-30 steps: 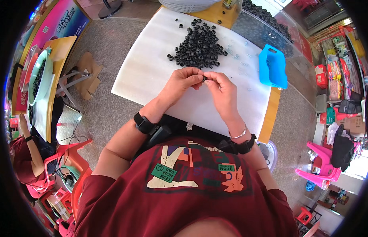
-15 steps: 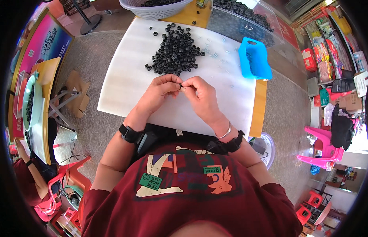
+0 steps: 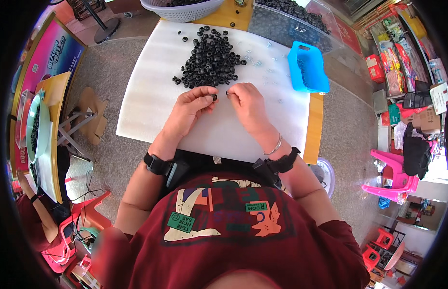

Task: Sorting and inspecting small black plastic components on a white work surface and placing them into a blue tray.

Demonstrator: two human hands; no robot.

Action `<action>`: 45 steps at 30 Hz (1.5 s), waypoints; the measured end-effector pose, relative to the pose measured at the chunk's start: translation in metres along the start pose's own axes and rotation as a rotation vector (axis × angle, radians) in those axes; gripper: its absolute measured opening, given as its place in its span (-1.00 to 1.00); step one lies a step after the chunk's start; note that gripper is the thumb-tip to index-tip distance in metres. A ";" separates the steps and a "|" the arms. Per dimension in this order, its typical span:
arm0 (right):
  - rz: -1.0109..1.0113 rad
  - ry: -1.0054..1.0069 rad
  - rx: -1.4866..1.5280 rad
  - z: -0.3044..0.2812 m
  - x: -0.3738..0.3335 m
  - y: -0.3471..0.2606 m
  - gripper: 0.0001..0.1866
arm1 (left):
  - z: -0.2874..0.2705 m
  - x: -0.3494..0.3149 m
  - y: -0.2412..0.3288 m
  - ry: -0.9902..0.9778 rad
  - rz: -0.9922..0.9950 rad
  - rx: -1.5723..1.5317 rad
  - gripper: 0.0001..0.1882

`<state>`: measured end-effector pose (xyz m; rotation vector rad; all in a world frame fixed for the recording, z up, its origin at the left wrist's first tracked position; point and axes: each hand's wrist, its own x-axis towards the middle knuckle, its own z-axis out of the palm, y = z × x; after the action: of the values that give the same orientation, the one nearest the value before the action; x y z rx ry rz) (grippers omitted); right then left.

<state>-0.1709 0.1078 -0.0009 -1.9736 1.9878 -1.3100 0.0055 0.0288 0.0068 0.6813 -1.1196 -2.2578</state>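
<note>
My left hand [image 3: 192,106] is closed in a pinch round a small black ring-shaped piece [image 3: 214,97], held just above the white sheet [image 3: 151,96]. To its right, my right hand [image 3: 249,107] has thumb and forefinger together on a tiny dark piece [image 3: 227,94], too small to name. A small gap separates the two hands. Just beyond them lies a heap of black round pieces [image 3: 209,60] with holes in their middles. Tiny clear pieces [image 3: 257,62] are scattered on the sheet to the right of the heap.
A blue basket [image 3: 295,72] with small pieces inside stands at the table's right edge. At the back are a grey basket [image 3: 185,13] and a clear bin [image 3: 286,33], both with black pieces. On the far left, another person's arm [image 3: 43,214] shows beside a second table.
My hands were together at one small dark piece; now they are apart. The left keeps the black ring-shaped piece, and the right has drawn slightly away to the right.
</note>
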 end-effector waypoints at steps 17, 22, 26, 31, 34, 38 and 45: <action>0.085 0.060 -0.494 -0.062 -0.005 0.059 -0.89 | -0.001 0.001 -0.004 -0.047 0.073 0.018 -0.80; 0.097 -0.009 -0.539 -0.059 -0.003 0.075 -0.88 | -0.006 0.003 -0.007 -0.065 0.080 0.023 -0.79; 0.366 0.050 -0.144 -0.060 0.006 0.038 -0.88 | -0.006 0.000 -0.004 -0.057 0.061 0.005 -0.78; 0.487 0.027 0.657 -0.033 0.013 -0.030 -0.90 | -0.004 0.000 0.001 -0.042 0.029 -0.039 -0.77; 0.374 0.022 0.625 -0.013 0.015 -0.051 -0.90 | -0.008 0.002 -0.002 -0.046 0.042 -0.057 -0.76; 0.173 0.057 0.353 0.003 0.011 -0.046 -0.92 | -0.011 0.003 -0.007 -0.073 0.068 -0.060 -0.77; -0.077 0.061 0.117 0.005 0.003 -0.047 -0.84 | -0.015 0.007 -0.010 -0.067 0.074 -0.074 -0.79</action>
<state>-0.1312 0.1112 0.0241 -1.9979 1.8311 -1.4843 0.0075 0.0215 -0.0106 0.5290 -1.0696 -2.2613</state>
